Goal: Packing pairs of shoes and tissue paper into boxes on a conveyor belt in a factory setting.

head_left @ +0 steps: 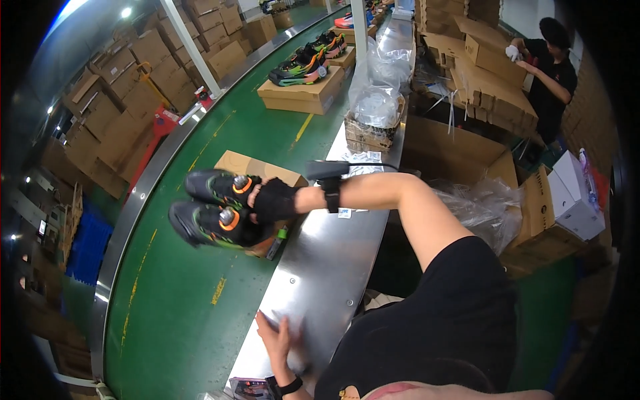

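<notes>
My right hand, in a black fingerless glove, is closed on the heel end of a pair of black sneakers with green and orange trim. Round silvery pieces sit in their collars. The pair is tilted, toes to the left, in front of a brown shoebox on the green conveyor belt. My fingers are partly hidden behind the glove and shoes. My left hand, slightly blurred, has its fingers apart at the edge of the metal ledge and holds nothing.
Farther up the belt, more sneakers rest on a shoebox. A small carton with clear plastic and small white packets lie on the ledge. Open cartons stand at right. Another person handles cardboard at far right.
</notes>
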`<state>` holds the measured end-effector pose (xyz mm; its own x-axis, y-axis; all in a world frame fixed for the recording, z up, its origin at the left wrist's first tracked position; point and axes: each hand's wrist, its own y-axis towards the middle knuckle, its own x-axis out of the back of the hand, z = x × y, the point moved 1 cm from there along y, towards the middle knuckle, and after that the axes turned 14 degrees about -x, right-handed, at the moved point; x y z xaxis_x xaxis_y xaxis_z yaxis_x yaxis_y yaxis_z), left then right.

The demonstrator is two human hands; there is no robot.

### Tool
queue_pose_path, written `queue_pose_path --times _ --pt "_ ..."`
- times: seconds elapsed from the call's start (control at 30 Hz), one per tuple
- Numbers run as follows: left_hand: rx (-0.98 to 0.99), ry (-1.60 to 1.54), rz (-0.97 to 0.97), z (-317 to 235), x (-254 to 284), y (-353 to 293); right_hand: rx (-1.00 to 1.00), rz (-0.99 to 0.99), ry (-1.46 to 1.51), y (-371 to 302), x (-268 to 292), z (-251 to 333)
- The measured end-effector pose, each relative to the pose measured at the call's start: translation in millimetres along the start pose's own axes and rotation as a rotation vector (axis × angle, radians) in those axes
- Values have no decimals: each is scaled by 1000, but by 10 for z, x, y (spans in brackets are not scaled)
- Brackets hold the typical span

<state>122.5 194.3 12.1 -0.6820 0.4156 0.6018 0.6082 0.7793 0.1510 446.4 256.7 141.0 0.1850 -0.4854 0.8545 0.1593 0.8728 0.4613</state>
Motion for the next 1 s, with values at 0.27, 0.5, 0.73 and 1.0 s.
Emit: queue_pose_path --times 0.27,0.5,0.73,1.0 --pt "-82 -73 -716 -813 1251 193 642 178 117 -957 179 552" --pt "-137 -205 -236 -812 741 663 632 427 395 -1024 19 738" --pt "-47 -128 -103 -594 622 995 256 238 129 -319 -646 219" --pt "-118 -107 -95 -371 348 1415 154 62 88 -299 -775 107"
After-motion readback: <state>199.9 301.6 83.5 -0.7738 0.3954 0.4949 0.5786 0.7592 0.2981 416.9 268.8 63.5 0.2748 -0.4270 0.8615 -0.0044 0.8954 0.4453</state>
